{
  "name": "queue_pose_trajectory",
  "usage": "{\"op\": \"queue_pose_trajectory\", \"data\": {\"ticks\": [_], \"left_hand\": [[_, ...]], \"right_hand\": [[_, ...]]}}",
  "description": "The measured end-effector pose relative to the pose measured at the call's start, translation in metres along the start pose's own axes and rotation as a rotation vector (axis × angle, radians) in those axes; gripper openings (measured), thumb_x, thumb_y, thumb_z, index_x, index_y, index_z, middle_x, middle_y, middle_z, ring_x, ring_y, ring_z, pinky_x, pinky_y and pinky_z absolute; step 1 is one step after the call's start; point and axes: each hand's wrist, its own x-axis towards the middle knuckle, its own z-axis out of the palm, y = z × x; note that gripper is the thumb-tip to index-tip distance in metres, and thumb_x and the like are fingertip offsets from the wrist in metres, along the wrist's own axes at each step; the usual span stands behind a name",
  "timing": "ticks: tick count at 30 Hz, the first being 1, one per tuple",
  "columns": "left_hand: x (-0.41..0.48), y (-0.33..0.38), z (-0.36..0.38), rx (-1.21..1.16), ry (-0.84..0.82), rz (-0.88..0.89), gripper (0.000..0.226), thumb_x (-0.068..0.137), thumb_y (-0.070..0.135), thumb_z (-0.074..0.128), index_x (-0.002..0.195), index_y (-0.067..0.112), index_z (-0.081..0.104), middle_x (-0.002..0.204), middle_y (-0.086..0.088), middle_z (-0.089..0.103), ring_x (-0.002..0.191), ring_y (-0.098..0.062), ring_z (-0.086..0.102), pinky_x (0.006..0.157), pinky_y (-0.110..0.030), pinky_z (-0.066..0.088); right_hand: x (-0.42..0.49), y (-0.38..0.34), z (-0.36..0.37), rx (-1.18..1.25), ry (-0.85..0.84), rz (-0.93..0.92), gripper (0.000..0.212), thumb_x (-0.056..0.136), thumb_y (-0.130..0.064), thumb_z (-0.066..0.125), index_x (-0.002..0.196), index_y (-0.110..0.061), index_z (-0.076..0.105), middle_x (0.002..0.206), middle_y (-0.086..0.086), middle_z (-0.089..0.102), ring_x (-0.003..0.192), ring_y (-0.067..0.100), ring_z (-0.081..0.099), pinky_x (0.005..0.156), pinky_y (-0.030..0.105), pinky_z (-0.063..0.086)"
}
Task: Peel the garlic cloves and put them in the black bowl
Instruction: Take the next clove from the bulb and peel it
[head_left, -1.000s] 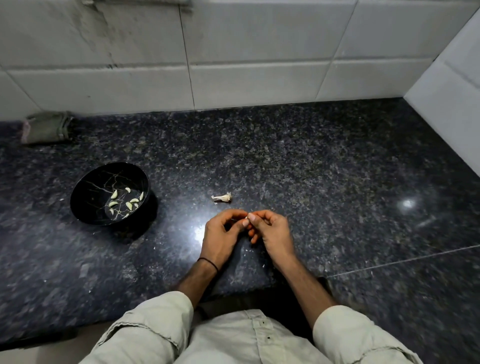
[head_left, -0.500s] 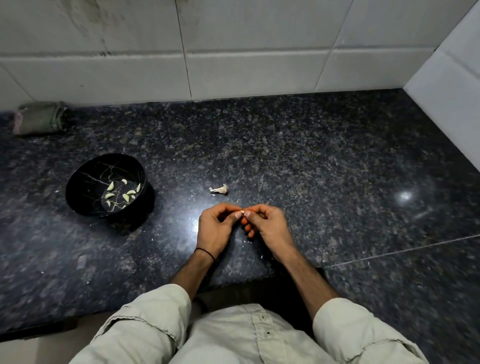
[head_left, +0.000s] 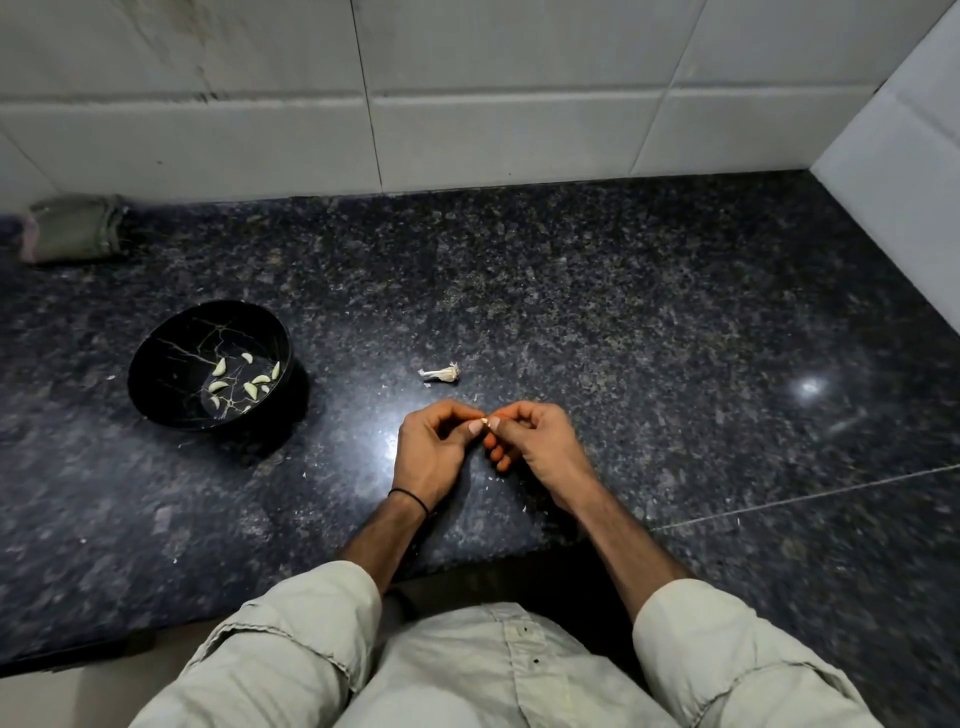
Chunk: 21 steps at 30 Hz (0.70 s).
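My left hand (head_left: 431, 452) and my right hand (head_left: 537, 444) meet over the dark counter, both pinching one small garlic clove (head_left: 483, 421) between thumbs and fingertips; most of the clove is hidden. The black bowl (head_left: 156, 384) stands to the left of my hands and holds several peeled cloves (head_left: 249, 382). A bit of garlic stem with papery skin (head_left: 441, 373) lies on the counter just beyond my hands.
The dark speckled granite counter (head_left: 649, 338) meets white tiled walls (head_left: 493, 104) at the back and right. A folded greenish cloth (head_left: 72, 228) lies at the far left by the wall. Small flecks of skin dot the counter near my hands.
My hands stay together on the clove with only small finger movements. The view has shifted slightly; the bowl and the garlic stem have not moved on the counter.
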Motion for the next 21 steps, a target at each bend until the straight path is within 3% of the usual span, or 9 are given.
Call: {"op": "queue_pose_trajectory", "data": {"ticks": [17, 21], "left_hand": [[0.0039, 0.0011, 0.0025, -0.005, 0.008, -0.033, 0.015, 0.091, 0.004, 0.065, 0.087, 0.014, 0.075, 0.085, -0.007, 0.076, 0.088, -0.029, 0.072, 0.090, -0.053, 0.056], [0.0054, 0.0035, 0.0021, -0.038, 0.030, -0.048, 0.018, 0.094, 0.004, 0.062, 0.085, 0.013, 0.074, 0.080, -0.011, 0.075, 0.078, -0.023, 0.069, 0.087, -0.053, 0.057]], "right_hand": [[-0.0001, -0.0001, 0.0092, -0.028, 0.127, -0.009, 0.016, 0.096, -0.003, 0.057, 0.081, -0.007, 0.061, 0.058, 0.004, 0.060, 0.044, 0.013, 0.054, 0.040, 0.025, 0.046], [0.0012, 0.0022, 0.0098, -0.054, 0.126, -0.015, 0.015, 0.096, -0.005, 0.058, 0.081, -0.008, 0.062, 0.057, 0.000, 0.062, 0.046, 0.012, 0.055, 0.042, 0.026, 0.048]]}}
